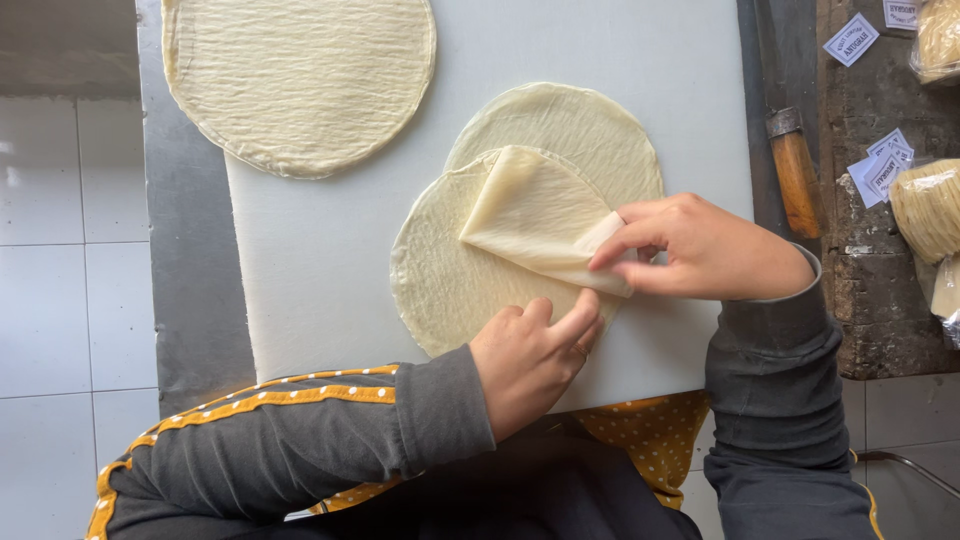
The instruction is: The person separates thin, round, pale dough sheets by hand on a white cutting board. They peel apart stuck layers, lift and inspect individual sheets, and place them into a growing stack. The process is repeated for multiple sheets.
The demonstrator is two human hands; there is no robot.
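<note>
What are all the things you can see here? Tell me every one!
stack of round wrappers: one pile, pale cream, far left of the board.
flat wrapper: one, pale cream, middle of the board, partly under the nearer one.
folded wrapper: one, pale cream, nearest, its right side folded over.
white board: one, white, under all the wrappers.
metal table: one, grey, under the board.
wooden handle: one, brown, right of the board.
paper labels: several, white, on the dark bench at right.
bagged wrappers: at least two packs, cream, right edge.
left hand: presses the folded wrapper's near edge.
right hand: pinches the folded flap.
</note>
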